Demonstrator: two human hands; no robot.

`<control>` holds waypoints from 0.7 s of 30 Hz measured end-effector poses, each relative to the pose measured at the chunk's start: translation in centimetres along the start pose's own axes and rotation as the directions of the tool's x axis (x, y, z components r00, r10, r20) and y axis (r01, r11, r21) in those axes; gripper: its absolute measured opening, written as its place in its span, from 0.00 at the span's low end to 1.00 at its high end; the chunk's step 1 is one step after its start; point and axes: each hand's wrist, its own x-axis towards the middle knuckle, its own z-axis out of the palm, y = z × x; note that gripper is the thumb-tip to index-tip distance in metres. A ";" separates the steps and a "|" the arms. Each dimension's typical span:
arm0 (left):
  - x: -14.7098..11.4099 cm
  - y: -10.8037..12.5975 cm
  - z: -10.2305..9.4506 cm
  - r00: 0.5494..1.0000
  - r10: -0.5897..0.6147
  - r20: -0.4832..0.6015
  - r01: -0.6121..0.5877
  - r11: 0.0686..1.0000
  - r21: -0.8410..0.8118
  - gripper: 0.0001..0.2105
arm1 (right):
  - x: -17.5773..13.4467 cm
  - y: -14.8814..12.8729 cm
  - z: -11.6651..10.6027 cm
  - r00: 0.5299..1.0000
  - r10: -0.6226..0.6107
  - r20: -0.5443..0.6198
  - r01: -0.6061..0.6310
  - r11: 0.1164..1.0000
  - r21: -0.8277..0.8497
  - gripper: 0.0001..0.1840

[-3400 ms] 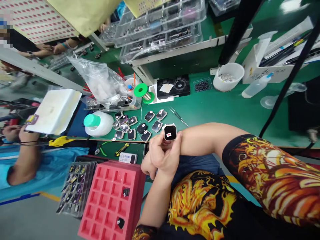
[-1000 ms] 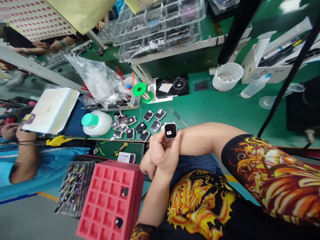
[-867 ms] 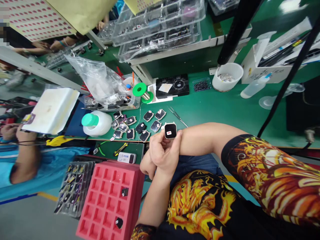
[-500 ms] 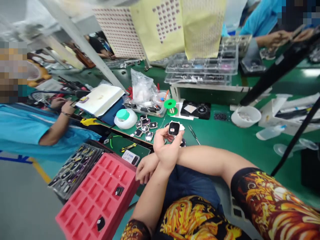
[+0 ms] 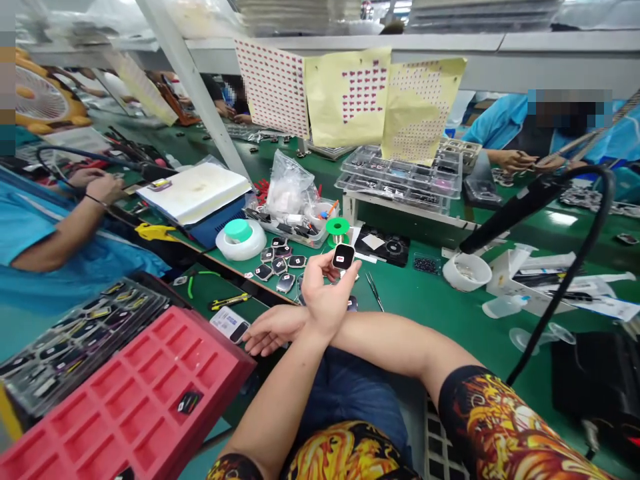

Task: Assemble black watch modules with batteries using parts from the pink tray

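Observation:
My left hand (image 5: pixel 327 288) is closed around a square smartwatch case (image 5: pixel 343 257) with a black face and a small red-and-white sticker. Beneath my left wrist, my right arm crosses over to the left. My right hand (image 5: pixel 273 330) is open, its fingers loosely apart, with nothing visible in them. Just beyond its fingertips lies a small white labelled device (image 5: pixel 229 325) with a dark end. The red foam tray (image 5: pixel 113 387) sits left of that hand, with a few dark pieces in its pockets. Several more watch cases (image 5: pixel 279 266) lie grouped on the green bench behind my left hand.
Tweezers (image 5: pixel 374 291) lie right of my hands. Behind are a solder spool (image 5: pixel 338 231), a white bottle with a green cap (image 5: pixel 241 239) and a parts tray (image 5: pixel 295 230). A black hose arm (image 5: pixel 520 213) reaches across the right. A co-worker's arm (image 5: pixel 65 227) is at the left.
My view has tilted up and turned slightly. My right hand has moved left and its fingers have spread from a loose curl. My left hand keeps the watch case.

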 end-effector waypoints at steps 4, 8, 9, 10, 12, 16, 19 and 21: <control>-0.2 0.1 -0.2 1.000 -0.014 0.023 0.014 1.000 0.010 0.19 | -0.8 -0.7 0.9 0.997 0.032 -0.066 -0.032 0.999 -0.001 0.07; -0.2 0.1 -0.2 1.000 -0.020 0.021 0.020 1.000 0.001 0.20 | -1.1 -1.1 1.4 0.995 0.068 -0.072 -0.069 0.998 -0.011 0.09; -0.1 0.1 -0.2 0.999 -0.025 0.022 0.025 1.000 -0.002 0.20 | -1.1 -1.2 1.4 0.995 0.070 -0.073 -0.071 0.997 -0.011 0.09; -0.1 0.2 -0.2 0.999 -0.029 0.023 0.029 1.000 -0.006 0.20 | -1.1 -1.2 1.4 0.995 0.071 -0.073 -0.072 0.997 -0.012 0.09; -0.1 0.2 -0.2 0.999 -0.034 0.026 0.034 0.999 -0.013 0.20 | -1.1 -1.2 1.4 0.995 0.069 -0.075 -0.070 0.997 -0.011 0.08; -0.2 0.5 -0.3 0.998 -0.042 0.037 0.043 0.999 -0.026 0.19 | -1.1 -1.1 1.4 0.995 0.063 -0.073 -0.064 0.998 -0.011 0.08; 0.0 0.5 -0.3 0.995 -0.060 0.076 0.064 0.997 -0.048 0.19 | -0.9 -0.8 1.2 0.996 0.065 -0.063 -0.066 0.998 -0.016 0.07; 0.2 0.4 -0.4 0.989 -0.069 0.133 0.084 0.990 -0.110 0.20 | -0.6 -0.7 0.9 0.996 0.066 -0.058 -0.068 0.998 -0.020 0.07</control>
